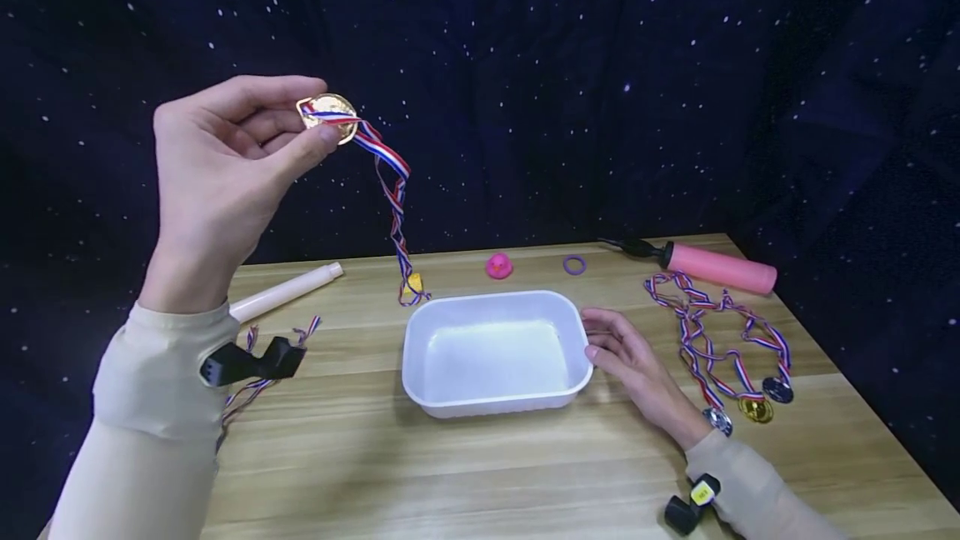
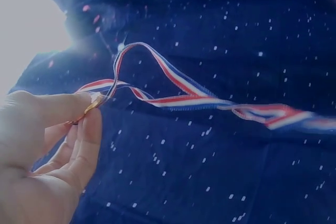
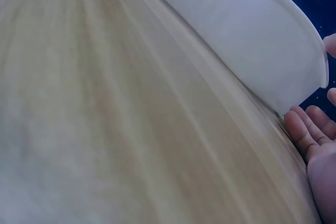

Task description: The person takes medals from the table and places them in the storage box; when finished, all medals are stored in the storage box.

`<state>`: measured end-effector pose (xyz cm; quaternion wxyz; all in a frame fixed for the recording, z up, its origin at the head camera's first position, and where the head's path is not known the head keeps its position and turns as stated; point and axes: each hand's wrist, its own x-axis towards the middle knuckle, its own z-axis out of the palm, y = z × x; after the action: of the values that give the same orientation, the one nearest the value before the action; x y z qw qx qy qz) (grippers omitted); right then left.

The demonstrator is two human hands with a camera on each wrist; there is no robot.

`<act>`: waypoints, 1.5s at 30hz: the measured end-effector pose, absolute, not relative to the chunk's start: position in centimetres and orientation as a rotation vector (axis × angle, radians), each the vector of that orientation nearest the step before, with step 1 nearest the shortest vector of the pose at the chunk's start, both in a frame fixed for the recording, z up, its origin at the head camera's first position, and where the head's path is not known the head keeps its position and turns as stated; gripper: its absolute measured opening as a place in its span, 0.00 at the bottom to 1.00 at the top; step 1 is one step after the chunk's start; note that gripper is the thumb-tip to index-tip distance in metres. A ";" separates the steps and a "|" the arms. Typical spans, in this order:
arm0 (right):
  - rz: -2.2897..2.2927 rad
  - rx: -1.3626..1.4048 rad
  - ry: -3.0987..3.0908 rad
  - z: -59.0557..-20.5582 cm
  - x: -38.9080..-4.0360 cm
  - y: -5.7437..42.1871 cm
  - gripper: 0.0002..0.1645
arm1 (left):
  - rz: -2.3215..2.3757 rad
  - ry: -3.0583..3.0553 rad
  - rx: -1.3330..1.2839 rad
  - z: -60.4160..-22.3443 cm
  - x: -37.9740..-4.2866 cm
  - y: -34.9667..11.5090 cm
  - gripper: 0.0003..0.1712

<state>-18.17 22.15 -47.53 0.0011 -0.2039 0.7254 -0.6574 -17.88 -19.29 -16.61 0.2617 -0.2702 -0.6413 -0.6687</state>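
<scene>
My left hand (image 1: 225,148) is raised on the left and pinches a gold medal (image 1: 341,111) between thumb and fingers. From the medal hangs its red, white and blue ribbon (image 1: 397,207), twisted, its lower end near the back of the table. In the left wrist view the ribbon (image 2: 178,100) stretches rightward from the fingertips. A white plastic basin (image 1: 487,407) stands mid-table with nothing in it. Against its right side rests my right hand (image 1: 637,373), thumb at the rim, fingers loosely bent along the outer wall (image 3: 247,40).
On the right lie several ribbons (image 1: 693,340) with a gold medal (image 1: 755,410) and silver-coloured ones, before a pink hand pump (image 1: 720,267). At the back sit a pink rubber duck (image 1: 498,266), a purple ring (image 1: 574,265) and a yellow piece (image 1: 413,282). A white tube (image 1: 288,290) lies left.
</scene>
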 end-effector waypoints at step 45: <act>-2.056 -0.633 2.297 -47.7 -18.3 22.1 0.33 | -1.429 -2.907 -1.004 -36.3 -21.5 -16.3 0.19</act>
<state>-18.30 22.07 -47.68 -0.0029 -0.2011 0.7299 -0.6533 -21.50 -16.29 -36.31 -0.1246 -0.2938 -0.8505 -0.4182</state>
